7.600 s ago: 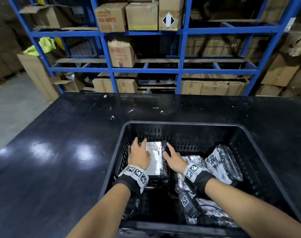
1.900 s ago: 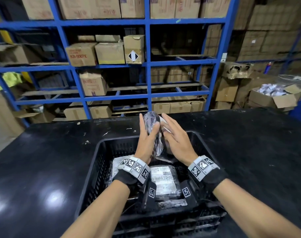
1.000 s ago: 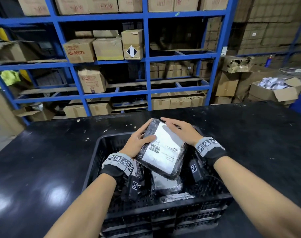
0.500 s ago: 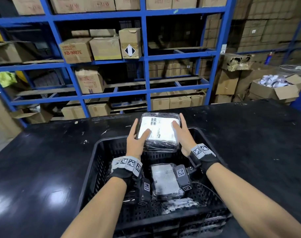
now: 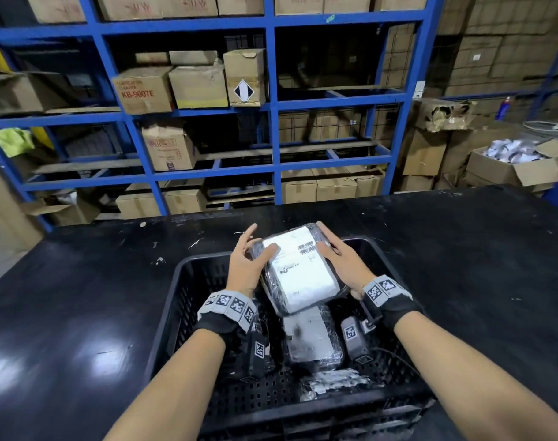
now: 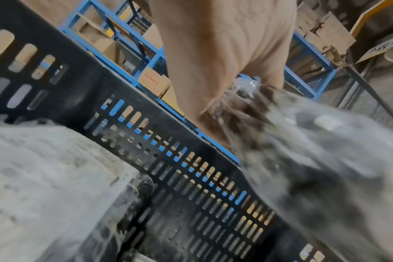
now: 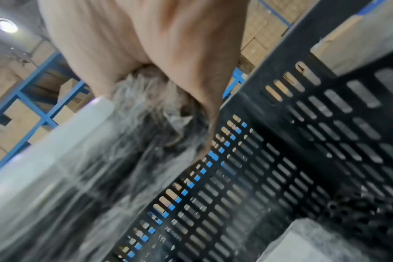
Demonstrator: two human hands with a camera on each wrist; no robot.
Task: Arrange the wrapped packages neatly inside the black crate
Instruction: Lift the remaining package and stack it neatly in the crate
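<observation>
On my left the black worktop (image 5: 64,313) lies bare and glossy beside the black crate (image 5: 188,281). My left hand (image 5: 244,268) clasps the near-left corner of the wrapped package (image 5: 299,272), thumb laid over its top and fingers reaching past the far edge. That package sits between both palms above the crate's far half, label side up, its near end dipped lower than its far end. Half a second ago I held it higher and squarer, over the back rim; now it has turned slightly and come down toward me, so I judge the lowering has begun.

Directly under it a second wrapped package (image 5: 312,342) lies flat on the crate floor, with a crumpled piece of wrap (image 5: 331,381) just before the near wall. From the left wrist view another wrapped bundle (image 6: 45,186) rests against the slotted side wall, so the left of the crate is already taken.

My right hand (image 5: 344,265) closes the grip from the other side, fingers flat along the package's right edge, thumb on top. The right of the floor looks free, and I think that is where this one should settle, flat and parallel to its neighbour.
</observation>
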